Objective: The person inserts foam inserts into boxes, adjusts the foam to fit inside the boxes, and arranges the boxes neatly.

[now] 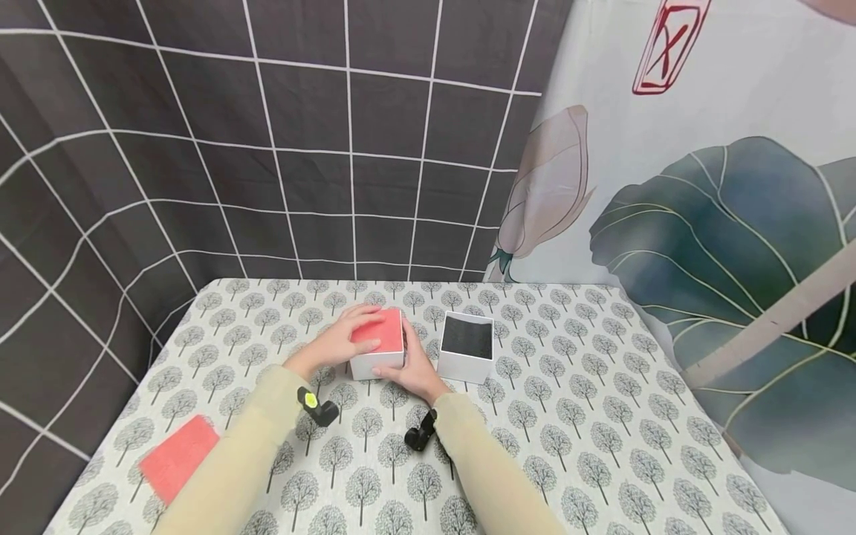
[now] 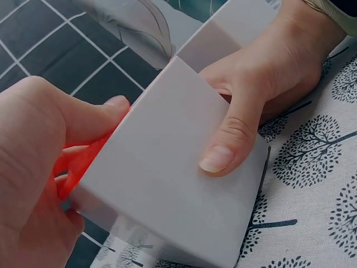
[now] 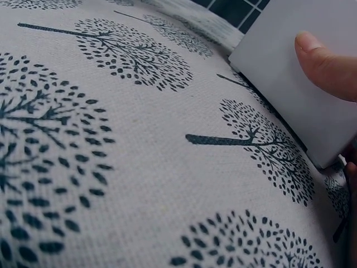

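Observation:
A white box point(image 1: 377, 366) stands on the table with a red cloth point(image 1: 384, 332) across its top. My left hand point(image 1: 341, 336) holds the red cloth with thumb and bent fingers at the box's top edge; in the left wrist view red shows between them. My right hand point(image 1: 416, 365) grips the same box from the right, its thumb point(image 2: 220, 153) flat on the near wall and its other fingers behind the side. In the right wrist view the box point(image 3: 290, 84) and that thumb appear at the right edge.
A second white box point(image 1: 466, 368) with a black cloth point(image 1: 467, 336) inside stands just right of my right hand. Another red cloth point(image 1: 179, 458) lies flat at the front left. The table point(image 1: 568, 446) has a tree-print cover, with a dark grid curtain point(image 1: 301, 178) behind it.

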The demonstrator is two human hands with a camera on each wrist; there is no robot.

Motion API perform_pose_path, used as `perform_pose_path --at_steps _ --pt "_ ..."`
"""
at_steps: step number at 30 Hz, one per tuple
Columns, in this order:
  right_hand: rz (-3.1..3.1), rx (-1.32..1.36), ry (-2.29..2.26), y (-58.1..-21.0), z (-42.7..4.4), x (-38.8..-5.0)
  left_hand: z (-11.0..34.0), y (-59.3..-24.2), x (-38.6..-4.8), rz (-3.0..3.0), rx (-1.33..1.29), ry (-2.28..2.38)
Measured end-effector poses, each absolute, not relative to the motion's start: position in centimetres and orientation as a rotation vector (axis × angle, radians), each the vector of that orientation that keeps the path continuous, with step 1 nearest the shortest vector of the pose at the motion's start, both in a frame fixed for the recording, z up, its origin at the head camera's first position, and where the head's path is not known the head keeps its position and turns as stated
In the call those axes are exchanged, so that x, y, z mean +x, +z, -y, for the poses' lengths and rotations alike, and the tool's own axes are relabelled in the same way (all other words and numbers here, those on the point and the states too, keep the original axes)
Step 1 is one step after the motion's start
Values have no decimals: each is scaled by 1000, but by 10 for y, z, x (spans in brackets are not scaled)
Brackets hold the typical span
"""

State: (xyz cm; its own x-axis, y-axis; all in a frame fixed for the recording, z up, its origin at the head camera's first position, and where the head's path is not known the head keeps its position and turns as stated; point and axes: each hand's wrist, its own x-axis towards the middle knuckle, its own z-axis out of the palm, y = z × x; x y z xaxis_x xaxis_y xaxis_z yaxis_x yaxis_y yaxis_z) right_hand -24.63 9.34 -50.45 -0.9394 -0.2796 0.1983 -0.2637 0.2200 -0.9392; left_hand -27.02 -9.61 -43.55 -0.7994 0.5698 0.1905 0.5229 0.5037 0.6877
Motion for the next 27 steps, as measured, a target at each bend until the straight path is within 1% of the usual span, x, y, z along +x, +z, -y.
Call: perform_pose_path --at_steps 3,7,13,16,20,22,27 --pt "-2454 -502 -1855 -514 -93 -251 94 -435 -270 -2664 948 1171" --pt "-2453 -502 -1859 -515 -93 -251 91 -435 -271 -2679 935 1122" --pt "-2462 -475 -1839 -513 -93 -251 87 -434 -271 -2729 929 995" --pt "-2448 -479 -1845 -504 -93 -246 88 -432 -269 -2728 862 993" --pt "-2428 -492 -1861 -503 -93 -245 101 -431 -267 -2734 756 1158" --pt "-2436 -491 -1858 -512 -92 -250 110 -431 -266 -2767 719 1239" --pt "-2460 -492 -1848 -517 -92 -252 127 -434 -261 -2843 678 1267"
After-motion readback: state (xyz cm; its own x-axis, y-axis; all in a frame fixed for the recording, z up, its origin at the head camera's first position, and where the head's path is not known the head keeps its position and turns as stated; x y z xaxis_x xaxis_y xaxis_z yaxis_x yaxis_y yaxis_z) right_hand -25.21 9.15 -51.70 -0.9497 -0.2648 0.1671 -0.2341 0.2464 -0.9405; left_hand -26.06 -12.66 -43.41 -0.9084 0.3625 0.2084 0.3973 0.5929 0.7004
